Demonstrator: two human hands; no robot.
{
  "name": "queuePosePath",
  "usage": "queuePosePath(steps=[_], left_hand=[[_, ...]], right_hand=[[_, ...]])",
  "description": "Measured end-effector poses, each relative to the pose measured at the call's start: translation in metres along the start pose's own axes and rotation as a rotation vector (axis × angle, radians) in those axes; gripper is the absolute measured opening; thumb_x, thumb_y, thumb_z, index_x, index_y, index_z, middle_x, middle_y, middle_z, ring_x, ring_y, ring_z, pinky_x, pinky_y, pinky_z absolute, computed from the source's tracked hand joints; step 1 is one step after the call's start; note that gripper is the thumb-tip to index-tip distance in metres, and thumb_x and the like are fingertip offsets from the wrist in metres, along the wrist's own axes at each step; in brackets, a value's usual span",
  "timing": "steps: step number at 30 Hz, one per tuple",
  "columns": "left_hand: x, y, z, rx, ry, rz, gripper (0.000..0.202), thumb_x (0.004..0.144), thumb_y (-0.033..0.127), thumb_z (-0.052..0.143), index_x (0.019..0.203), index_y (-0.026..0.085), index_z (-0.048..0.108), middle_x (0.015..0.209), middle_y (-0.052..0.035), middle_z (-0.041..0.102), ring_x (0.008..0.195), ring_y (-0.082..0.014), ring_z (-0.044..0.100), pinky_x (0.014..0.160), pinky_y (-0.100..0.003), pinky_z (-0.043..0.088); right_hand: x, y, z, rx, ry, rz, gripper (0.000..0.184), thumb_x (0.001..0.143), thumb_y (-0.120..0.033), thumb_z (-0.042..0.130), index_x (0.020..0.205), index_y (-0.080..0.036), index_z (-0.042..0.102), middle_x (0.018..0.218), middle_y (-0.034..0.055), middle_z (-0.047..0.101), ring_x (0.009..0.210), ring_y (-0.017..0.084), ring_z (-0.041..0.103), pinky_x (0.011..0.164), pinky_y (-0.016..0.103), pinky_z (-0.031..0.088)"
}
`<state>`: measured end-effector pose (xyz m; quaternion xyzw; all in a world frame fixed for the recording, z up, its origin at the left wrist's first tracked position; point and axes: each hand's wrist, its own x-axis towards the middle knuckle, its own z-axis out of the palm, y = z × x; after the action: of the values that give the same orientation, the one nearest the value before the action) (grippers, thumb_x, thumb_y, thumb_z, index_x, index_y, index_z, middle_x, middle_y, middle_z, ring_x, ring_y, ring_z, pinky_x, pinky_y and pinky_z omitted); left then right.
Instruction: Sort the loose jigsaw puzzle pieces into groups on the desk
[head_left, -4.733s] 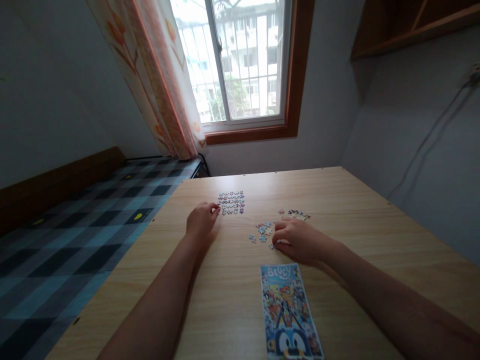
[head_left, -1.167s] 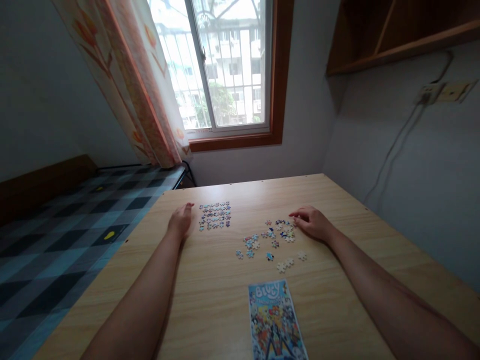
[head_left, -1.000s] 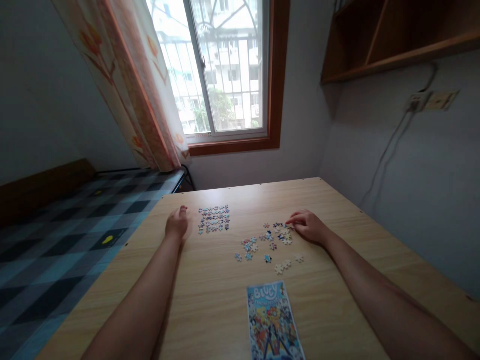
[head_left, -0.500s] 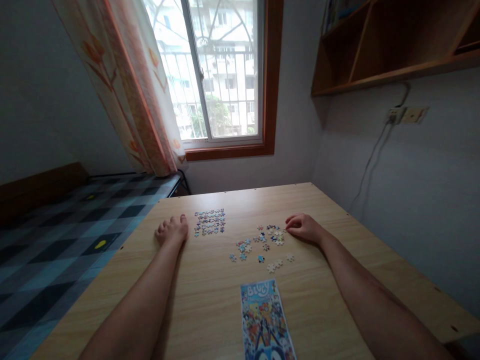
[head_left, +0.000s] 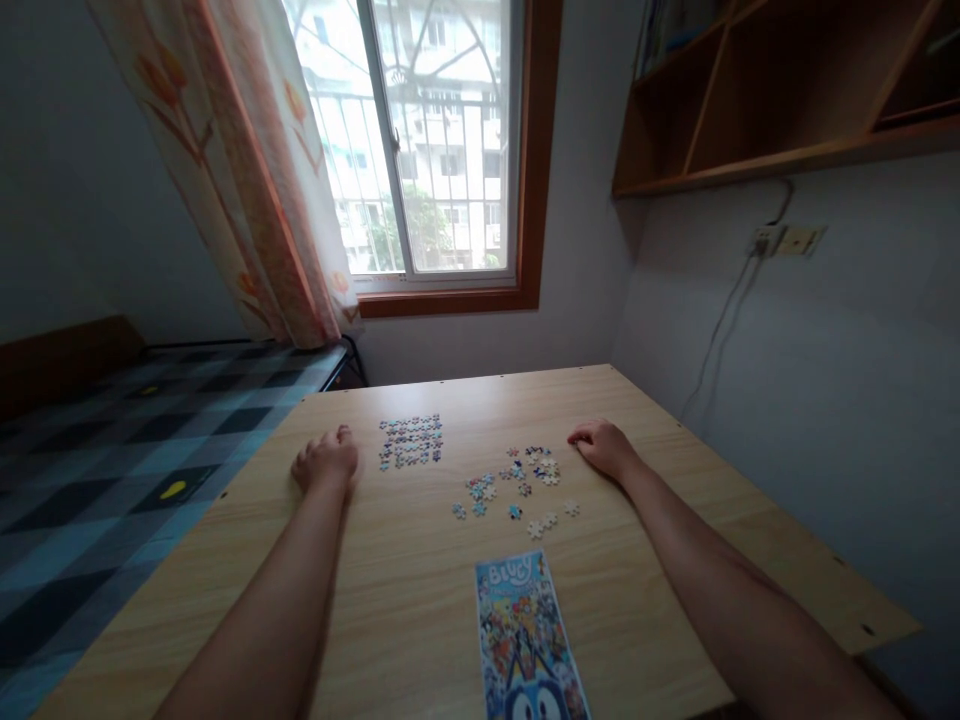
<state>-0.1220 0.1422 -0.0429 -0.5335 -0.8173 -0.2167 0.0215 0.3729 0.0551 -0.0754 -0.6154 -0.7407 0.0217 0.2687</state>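
My left hand [head_left: 325,463] rests on the wooden table [head_left: 660,560] with its fingers curled loosely under, holding nothing I can see. It lies just left of a small block of joined puzzle pieces [head_left: 409,441]. My right hand [head_left: 601,446] lies on the table with fingers bent, its fingertips beside a scatter of loose puzzle pieces [head_left: 517,480]; nothing shows in it. A colourful picture card [head_left: 525,650] with a blue cartoon dog lies near the front edge between my forearms.
A bed with a blue checked cover [head_left: 112,450] stands left of the table. Behind are a window [head_left: 420,140] with a flowered curtain [head_left: 247,170], a wooden wall shelf [head_left: 772,90] at upper right, and a wall socket with a cable [head_left: 765,245].
My view has tilted up and turned right. The left hand drew back from the joined pieces and curled. The right hand left the loose pieces and settled beside them.
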Motion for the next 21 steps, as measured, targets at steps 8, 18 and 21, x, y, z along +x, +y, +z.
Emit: queuePosePath(steps=[8,18,21], left_hand=[[-0.001,0.003,-0.006,-0.036,-0.04,-0.004,0.067,0.094,0.054,0.017,0.124,0.018,0.065,0.131,-0.0172,0.059,0.119,-0.0369,0.052,0.102,-0.052,0.036],[0.003,0.001,0.004,-0.014,-0.012,-0.003,0.063,0.093,0.054,0.02,0.12,0.02,0.066,0.13,-0.0151,0.06,0.116,-0.0361,0.052,0.102,-0.052,0.034],[0.001,0.002,0.003,0.005,-0.03,-0.001,0.064,0.092,0.053,0.021,0.122,0.019,0.065,0.132,-0.0153,0.058,0.118,-0.0352,0.05,0.103,-0.05,0.033]], right_hand=[[0.0,-0.003,0.007,0.109,-0.028,-0.048,0.036,0.084,-0.024,0.051,0.112,-0.021,0.072,0.118,0.0036,0.068,0.112,0.019,0.06,0.103,0.033,0.044],[0.0,-0.002,0.011,0.063,-0.004,0.014,0.039,0.08,-0.016,0.047,0.109,-0.02,0.072,0.12,0.0037,0.067,0.115,0.017,0.059,0.107,0.03,0.041],[0.004,0.0,0.014,-0.05,-0.045,-0.002,0.045,0.085,-0.022,0.046,0.125,-0.017,0.066,0.132,0.0064,0.06,0.125,0.019,0.052,0.112,0.031,0.036]])
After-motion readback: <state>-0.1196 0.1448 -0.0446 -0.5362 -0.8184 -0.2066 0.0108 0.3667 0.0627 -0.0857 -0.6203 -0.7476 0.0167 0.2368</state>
